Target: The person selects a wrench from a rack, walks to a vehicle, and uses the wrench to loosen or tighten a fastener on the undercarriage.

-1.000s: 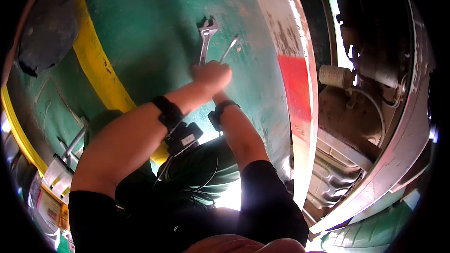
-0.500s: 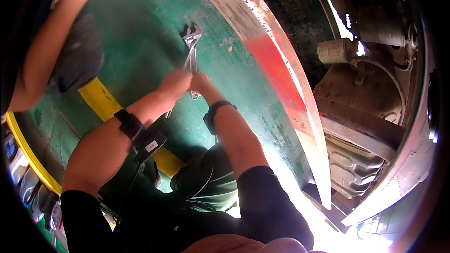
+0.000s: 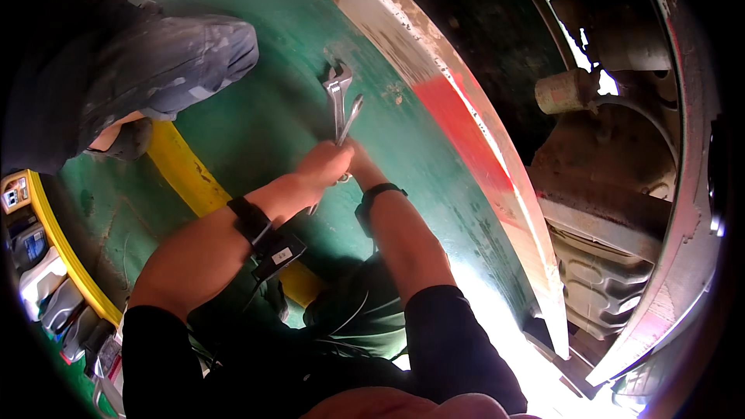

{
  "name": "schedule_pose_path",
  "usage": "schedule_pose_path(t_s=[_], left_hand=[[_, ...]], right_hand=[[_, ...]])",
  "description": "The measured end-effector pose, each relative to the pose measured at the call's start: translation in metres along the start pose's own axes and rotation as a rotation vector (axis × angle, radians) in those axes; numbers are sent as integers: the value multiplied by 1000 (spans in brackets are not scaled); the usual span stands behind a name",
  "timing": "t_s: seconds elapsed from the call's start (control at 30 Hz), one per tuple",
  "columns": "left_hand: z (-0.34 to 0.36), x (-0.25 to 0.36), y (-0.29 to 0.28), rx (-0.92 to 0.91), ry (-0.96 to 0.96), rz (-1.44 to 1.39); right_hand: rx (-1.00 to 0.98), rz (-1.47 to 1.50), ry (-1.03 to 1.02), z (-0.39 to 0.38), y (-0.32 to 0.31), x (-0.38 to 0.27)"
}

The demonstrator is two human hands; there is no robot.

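Observation:
My left hand (image 3: 320, 164) and my right hand (image 3: 358, 161) are closed and pressed together over the green floor, with two silver tools crossing between them. An adjustable wrench (image 3: 337, 101) points away from me, its jaws beyond my fingers and its holed handle end just below them; my right hand appears to grip it. A slimmer metal wrench (image 3: 353, 116) slants beside it, one end sticking out above the hands and the other below my left hand, which wraps around it. The overlapping fingers hide the middles of both tools.
At the left, another person's knee in grey trousers (image 3: 194, 62) is close by. A yellow stripe (image 3: 182, 167) crosses the green floor (image 3: 287, 46). To the right stands a red-and-white panel edge (image 3: 466, 132), with a dirty vehicle underside (image 3: 597, 155) past it. Bottles (image 3: 66, 302) line a yellow-edged rack.
The slim wrench has swung, so its upper end now stands apart to the right of the adjustable wrench. The other person's arm has moved up and their knee shows more. The whole view has shifted.

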State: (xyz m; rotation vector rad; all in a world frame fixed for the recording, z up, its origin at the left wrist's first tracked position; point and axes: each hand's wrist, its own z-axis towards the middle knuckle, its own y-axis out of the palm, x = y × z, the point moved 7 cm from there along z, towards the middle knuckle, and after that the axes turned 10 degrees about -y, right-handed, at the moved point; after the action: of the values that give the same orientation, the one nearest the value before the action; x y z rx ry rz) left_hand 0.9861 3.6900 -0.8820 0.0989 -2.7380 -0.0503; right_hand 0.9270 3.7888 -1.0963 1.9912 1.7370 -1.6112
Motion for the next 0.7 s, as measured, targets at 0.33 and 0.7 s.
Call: schedule_pose_path(t_s=[0.33,0.7], left_hand=[[3,-1,5,-3,4,-4],[19,-7,2,1,-18,6]], right_hand=[[24,-5,94,-6,-7,0],[-78,-38,114,-4,-8,-15]])
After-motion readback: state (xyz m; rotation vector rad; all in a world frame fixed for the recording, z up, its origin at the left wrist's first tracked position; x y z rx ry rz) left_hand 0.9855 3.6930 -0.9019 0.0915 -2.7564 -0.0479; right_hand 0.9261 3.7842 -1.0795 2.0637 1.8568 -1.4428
